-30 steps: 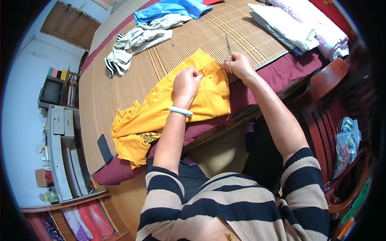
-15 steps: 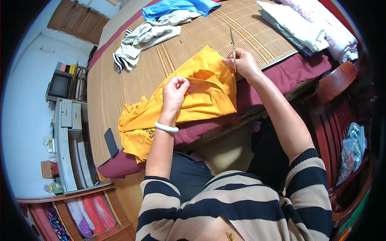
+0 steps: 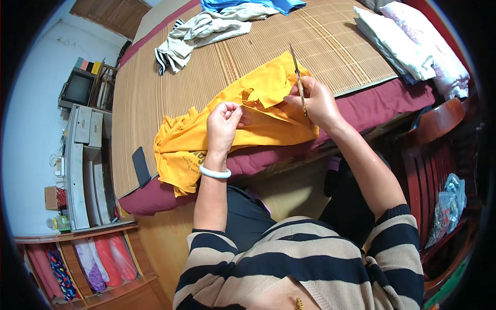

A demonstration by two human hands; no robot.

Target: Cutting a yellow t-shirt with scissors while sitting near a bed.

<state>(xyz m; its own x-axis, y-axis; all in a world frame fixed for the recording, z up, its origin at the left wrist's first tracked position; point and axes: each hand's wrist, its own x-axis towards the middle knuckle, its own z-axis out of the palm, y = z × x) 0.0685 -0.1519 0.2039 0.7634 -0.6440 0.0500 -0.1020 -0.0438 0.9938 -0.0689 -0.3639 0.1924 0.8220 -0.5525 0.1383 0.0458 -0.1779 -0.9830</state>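
Observation:
A yellow printed garment [image 3: 268,126] lies along the near edge of the mat-covered bed, rumpled and with its fabric lifted in the middle. My left hand [image 3: 222,126], a pale bangle on its wrist, is closed in a pinch on a raised edge of the garment. My right hand [image 3: 319,103] is wrapped round a pair of scissors [image 3: 296,67], whose blades point up and away from me. The right thumb and finger also meet a lifted flap of yellow fabric. Part of the scissors' handles is hidden by the fingers.
On the woven mat [image 3: 139,113] lie a dark phone [image 3: 141,166], a grey-white garment [image 3: 206,35] and blue cloth [image 3: 258,5]. Folded white cloth [image 3: 395,41] sits at far right. A wooden chair [image 3: 421,170] with a plastic bag [image 3: 448,201] stands right of me.
My right hand and the scissors have come down closer to the garment, and a flap of it is now pulled over toward that hand. The left hand keeps its pinch. The view has shifted slightly.

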